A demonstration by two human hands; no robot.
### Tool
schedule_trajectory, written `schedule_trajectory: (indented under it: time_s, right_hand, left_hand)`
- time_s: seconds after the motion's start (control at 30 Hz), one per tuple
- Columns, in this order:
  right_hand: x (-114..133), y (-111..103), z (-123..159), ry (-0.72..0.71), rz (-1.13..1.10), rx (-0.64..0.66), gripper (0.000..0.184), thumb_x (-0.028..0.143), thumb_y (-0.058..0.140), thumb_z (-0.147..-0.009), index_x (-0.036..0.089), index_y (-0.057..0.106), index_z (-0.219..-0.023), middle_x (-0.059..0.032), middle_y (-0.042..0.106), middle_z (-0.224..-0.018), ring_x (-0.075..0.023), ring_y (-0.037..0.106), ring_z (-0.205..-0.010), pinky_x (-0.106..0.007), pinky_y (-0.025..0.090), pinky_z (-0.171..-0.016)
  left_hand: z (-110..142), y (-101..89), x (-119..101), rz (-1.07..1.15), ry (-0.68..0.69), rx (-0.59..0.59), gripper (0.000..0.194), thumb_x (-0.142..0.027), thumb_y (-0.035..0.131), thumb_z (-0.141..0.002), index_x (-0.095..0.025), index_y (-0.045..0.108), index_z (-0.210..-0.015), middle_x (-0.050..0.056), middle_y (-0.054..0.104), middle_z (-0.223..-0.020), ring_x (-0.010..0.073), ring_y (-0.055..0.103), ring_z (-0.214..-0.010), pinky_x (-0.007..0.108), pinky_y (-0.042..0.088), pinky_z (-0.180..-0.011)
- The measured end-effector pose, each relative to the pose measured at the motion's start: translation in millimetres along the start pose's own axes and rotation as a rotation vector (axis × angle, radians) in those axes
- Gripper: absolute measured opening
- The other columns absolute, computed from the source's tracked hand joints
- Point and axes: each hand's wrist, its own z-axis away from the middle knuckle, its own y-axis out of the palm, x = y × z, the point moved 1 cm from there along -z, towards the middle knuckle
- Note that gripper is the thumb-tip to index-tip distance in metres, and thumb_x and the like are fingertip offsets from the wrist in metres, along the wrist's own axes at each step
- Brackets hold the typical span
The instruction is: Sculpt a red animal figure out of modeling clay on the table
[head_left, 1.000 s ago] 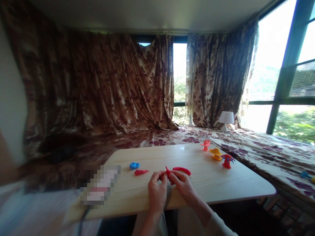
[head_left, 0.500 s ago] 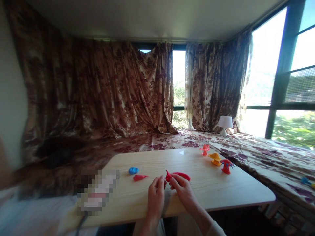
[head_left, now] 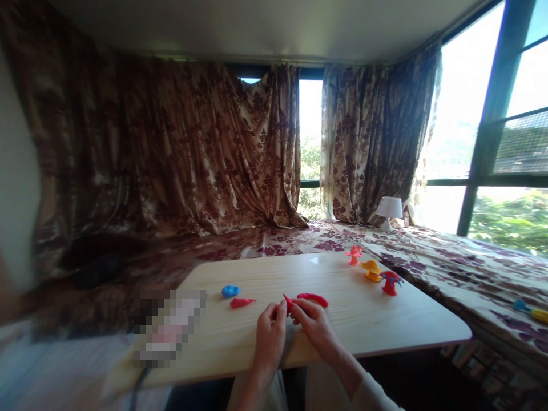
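Over the near middle of the table, a small piece of red modelling clay (head_left: 288, 302) with a pointed tip is pinched between my hands. My right hand (head_left: 312, 322) closes its thumb and fingers on it from the right. From the left, my left hand (head_left: 271, 327) has its fingertips pressed together against the same piece. Just behind my right hand lies a long curved roll of red clay (head_left: 315, 298), partly covered by the fingers. A tapered reddish clay piece (head_left: 242, 303) and a blue clay lump (head_left: 230, 291) rest to the left.
Along the table's right side stand a pink figure (head_left: 354, 255), a yellow-orange figure (head_left: 371, 270) and a red figure with blue strands (head_left: 390, 283). A blurred-out object with a cable (head_left: 144, 374) is at the table's left. Behind is a flowered bed cover (head_left: 274, 242) with a white lamp (head_left: 389, 210).
My left fingertips have come up against the red clay piece, closing the small gap between the hands. Its pointed tip now leans further left. The view has shifted slightly.
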Motion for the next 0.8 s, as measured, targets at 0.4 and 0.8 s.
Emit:
schedule_trajectory:
  time_s: [0.4,0.8]
  right_hand:
    - [1.5,-0.3,0.2,0.025,-0.031,-0.037,0.026,0.039,0.063,-0.075,0.016,0.072,-0.081,-0.0024,0.064,-0.067,-0.0131,0.053,-0.060,-0.022,0.043,-0.056]
    - [-0.5,-0.9,-1.6,0.057,-0.111,-0.152,0.028,0.041,0.064,-0.071,0.014,0.071,-0.074,-0.0041,0.064,-0.069,-0.0137,0.055,-0.061,-0.023,0.045,-0.053]
  left_hand:
    - [0.9,-2.2,-2.2,-0.019,0.029,-0.024,0.029,-0.037,0.047,-0.078,-0.019,0.052,-0.056,-0.003,0.049,-0.052,0.0136,0.046,-0.055,0.024,0.036,-0.054]
    - [-5.1,-3.7,11.5,0.037,0.051,-0.082,0.022,-0.033,0.058,-0.073,-0.017,0.064,-0.086,0.005,0.067,-0.086,0.0185,0.060,-0.083,0.029,0.045,-0.077]
